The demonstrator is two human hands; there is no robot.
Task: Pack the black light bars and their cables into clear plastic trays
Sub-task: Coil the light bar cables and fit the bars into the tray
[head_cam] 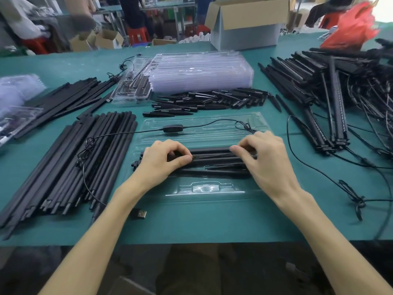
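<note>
Far left on the desk [191,226]: one loose stack of black bars [85,158]. Centre: one clear plastic tray [204,189] holding black light bars [214,161], exact count unclear. The left hand [163,159] and right hand [263,158], palms down, fingers curled, grip these bars. One cable [173,128] crosses the tray's far half.

Two hands, the left hand [163,158] and the right hand [263,158], are working at one open tray [204,188] holding at least three bars [212,160]. Three uncountable piles are lying around: near-left pile [85,162], far-left pile [68,96], right pile [331,92]. Farther off are sitting one stack of trays [202,71], one filled tray [131,90], one heap of short pieces [208,101] and one cardboard box [246,24].
</note>
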